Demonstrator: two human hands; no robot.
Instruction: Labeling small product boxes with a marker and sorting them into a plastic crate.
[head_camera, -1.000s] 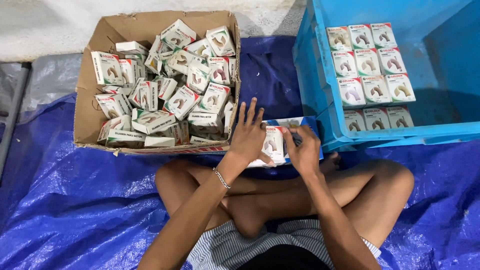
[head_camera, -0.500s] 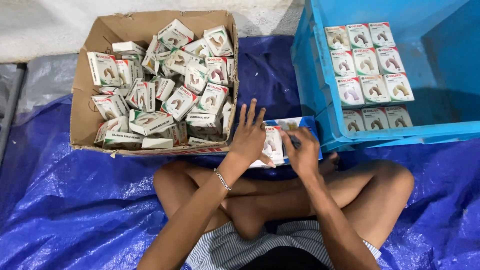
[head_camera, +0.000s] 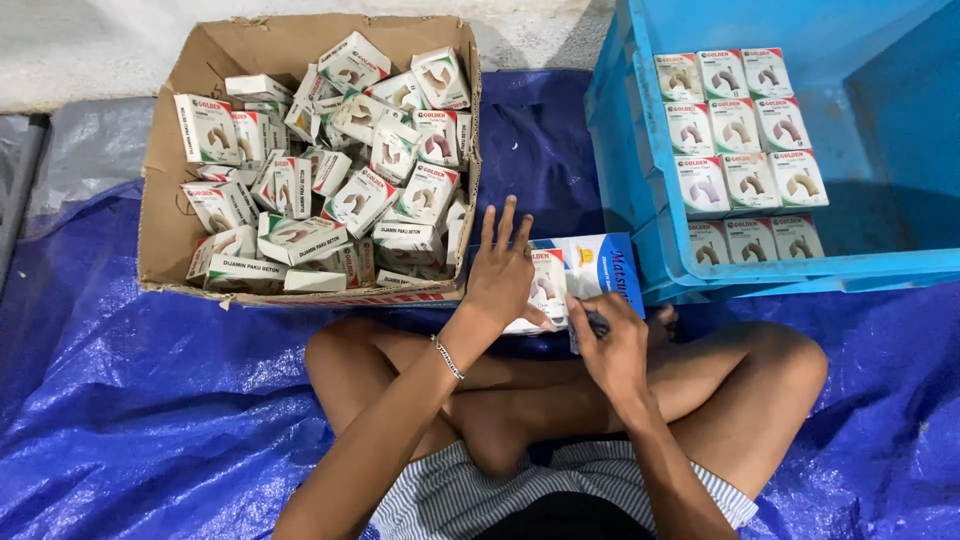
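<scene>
A person sits cross-legged on a blue tarp (head_camera: 130, 420) spread over the floor, in striped shorts, knees out to either side. Just beyond the crossed shins, the right hand (head_camera: 612, 352) is curled around a small dark object, perhaps a pen, whose tip rests against the near edge of a blue-and-white carton (head_camera: 598, 272). The left hand (head_camera: 503, 275), with a thin bracelet at the wrist, lies flat with fingers spread, pressing on a small white box (head_camera: 545, 285) that sits against the carton; it grips nothing. Both the box and the carton rest on the tarp between the person's legs and the two containers beyond.

Farther on the left stands an open cardboard box (head_camera: 165, 225), filled with a loose jumble of the same small white packages lying at all angles. Farther on the right stands a blue plastic crate (head_camera: 640, 140), where matching packages lie face up in neat rows against its near-left wall. A pale concrete floor shows past the tarp's far edge.
</scene>
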